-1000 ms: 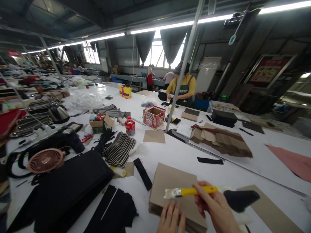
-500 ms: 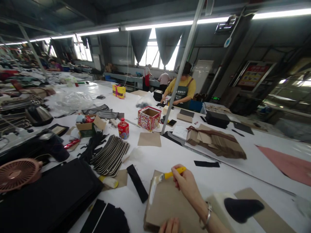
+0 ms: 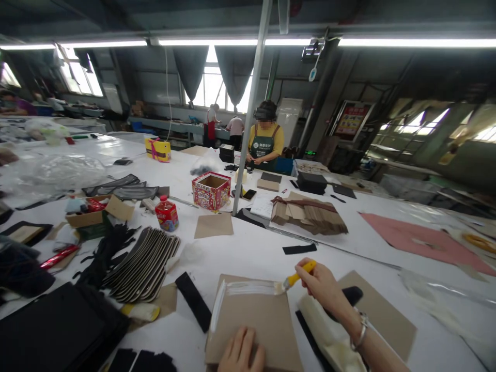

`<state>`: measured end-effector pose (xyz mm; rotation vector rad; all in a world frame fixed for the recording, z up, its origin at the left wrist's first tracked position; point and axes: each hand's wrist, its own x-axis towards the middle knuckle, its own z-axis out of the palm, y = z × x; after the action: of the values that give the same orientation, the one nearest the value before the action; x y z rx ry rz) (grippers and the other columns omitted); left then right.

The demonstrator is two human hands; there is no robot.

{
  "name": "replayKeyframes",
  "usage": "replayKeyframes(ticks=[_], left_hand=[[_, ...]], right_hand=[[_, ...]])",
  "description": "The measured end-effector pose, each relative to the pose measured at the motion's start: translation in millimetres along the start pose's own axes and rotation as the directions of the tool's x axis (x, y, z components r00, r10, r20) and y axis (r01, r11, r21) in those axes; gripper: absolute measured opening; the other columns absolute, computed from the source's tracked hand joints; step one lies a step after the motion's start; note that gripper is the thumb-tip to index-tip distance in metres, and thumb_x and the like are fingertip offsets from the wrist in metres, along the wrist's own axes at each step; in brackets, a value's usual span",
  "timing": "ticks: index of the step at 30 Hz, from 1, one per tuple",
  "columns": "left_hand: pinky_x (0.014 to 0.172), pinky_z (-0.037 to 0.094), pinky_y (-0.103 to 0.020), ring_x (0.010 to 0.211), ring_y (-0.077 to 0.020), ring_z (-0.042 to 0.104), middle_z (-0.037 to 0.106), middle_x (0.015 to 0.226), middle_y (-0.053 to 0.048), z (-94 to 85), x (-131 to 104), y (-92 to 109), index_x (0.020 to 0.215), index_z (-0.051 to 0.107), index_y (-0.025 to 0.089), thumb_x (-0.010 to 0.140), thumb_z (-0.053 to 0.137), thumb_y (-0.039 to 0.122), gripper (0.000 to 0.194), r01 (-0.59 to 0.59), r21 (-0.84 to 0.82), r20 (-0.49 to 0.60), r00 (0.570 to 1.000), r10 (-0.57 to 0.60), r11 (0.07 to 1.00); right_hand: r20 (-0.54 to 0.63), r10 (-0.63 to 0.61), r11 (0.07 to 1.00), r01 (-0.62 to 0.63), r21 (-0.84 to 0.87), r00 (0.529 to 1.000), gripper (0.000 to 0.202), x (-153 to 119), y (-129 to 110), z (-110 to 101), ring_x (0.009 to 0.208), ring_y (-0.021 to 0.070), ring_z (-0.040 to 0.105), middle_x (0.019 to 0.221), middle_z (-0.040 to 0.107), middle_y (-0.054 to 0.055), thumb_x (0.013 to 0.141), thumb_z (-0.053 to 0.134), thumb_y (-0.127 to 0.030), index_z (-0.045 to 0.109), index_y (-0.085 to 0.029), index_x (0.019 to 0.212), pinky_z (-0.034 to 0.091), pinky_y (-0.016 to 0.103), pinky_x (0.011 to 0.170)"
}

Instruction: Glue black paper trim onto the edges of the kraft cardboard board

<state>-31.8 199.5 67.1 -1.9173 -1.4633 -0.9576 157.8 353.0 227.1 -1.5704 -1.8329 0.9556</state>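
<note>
My right hand is closed round the yellow handle of a paintbrush. The bristles touch the top sheet of a stack of brown boards, near its far right corner. White, wet-looking streaks run along the board's left and far edges. My left hand lies flat on the near part of the board, fingers stretched out. Right of the stack, partly behind my right forearm, sits a cream-coloured container with a dark piece by it. A black strip lies left of the stack.
A metal pole rises from the table. Beyond stand a patterned box, a red bottle and a bundle of brown pieces. To the left are stacked curved pieces and black sheets. A co-worker stands across the table.
The brush has moved right along the board's far edge, leaving a white streak. My left hand shows farther onto the board. The view has turned to the right.
</note>
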Motion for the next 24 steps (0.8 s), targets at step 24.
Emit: replayKeyframes(ticks=[24], left_hand=[[0.079, 0.051, -0.035, 0.096, -0.0232, 0.058, 0.063, 0.103, -0.007, -66.0, 86.3, -6.5, 0.095, 0.060, 0.017, 0.080, 0.057, 0.021, 0.015, 0.004, -0.208, 0.835, 0.522, 0.175, 0.978]], right_hand=[[-0.146, 0.315, 0.881, -0.232, 0.412, 0.938, 0.046, -219.0, 42.2, -78.7, 0.047, 0.0129, 0.046, 0.058, 0.054, -0.002, 0.076, 0.056, -0.062, 0.057, -0.018, 0.090, 0.036, 0.024, 0.043]])
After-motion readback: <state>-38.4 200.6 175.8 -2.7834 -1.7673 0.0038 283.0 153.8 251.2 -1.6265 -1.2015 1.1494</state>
